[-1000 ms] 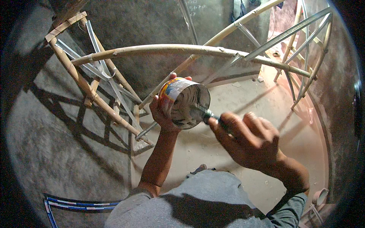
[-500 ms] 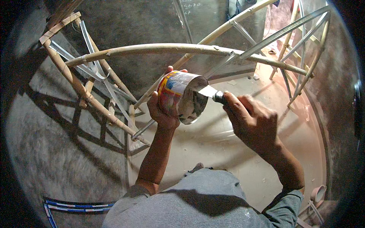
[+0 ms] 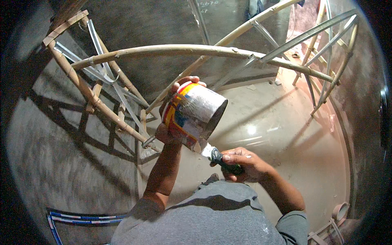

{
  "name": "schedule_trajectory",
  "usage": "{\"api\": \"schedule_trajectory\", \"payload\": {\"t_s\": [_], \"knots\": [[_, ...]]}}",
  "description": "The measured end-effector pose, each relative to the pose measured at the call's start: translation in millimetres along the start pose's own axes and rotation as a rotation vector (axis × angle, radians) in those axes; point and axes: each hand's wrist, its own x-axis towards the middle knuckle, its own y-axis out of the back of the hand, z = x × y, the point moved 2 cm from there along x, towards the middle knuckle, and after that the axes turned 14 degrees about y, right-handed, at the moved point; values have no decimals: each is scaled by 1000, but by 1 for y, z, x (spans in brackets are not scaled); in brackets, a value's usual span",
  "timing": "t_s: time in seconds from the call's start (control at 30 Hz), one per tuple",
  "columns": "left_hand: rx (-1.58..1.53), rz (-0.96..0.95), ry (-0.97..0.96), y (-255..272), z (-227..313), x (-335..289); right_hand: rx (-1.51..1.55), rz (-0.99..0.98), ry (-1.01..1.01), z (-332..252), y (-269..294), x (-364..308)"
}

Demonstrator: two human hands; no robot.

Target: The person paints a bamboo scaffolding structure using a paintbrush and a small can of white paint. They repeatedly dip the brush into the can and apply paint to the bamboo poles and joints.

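My left hand (image 3: 164, 131) is wrapped round the bottom and side of a round tin (image 3: 202, 108), white with red, yellow and blue colouring. The tin is tilted, its mouth turned to the right and downward, so its inside is mostly hidden. Closed round the dark handle of a putty knife (image 3: 217, 157), my right hand (image 3: 248, 164) is just below the tin. White paste covers part of the blade, whose tip is by the tin's lower side; I cannot tell whether it touches. A small white smear shows on a right finger.
A bamboo rail (image 3: 175, 50) crosses ahead, joined to a frame of poles and metal channels (image 3: 312, 34). Another bamboo pole (image 3: 87, 98) slants along the left. A pale floor (image 3: 281, 134) meets dark walls; a round ring-shaped thing (image 3: 340, 211) lies lower right, a blue-and-white strip (image 3: 85, 220) lower left.
My right hand has brought the putty knife from the tin's mouth down and left to its lower side. The tin has turned, its mouth now facing away and lower.
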Motion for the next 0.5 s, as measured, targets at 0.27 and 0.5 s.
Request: {"api": "schedule_trajectory", "payload": {"t_s": [0.27, 0.5], "knots": [[-116, 498, -285, -24, 5, -18, 120, 56, 372, 4, -21, 28], [-340, 454, -199, 25, 23, -44, 263, 26, 489, -14, -29, 65]]}}
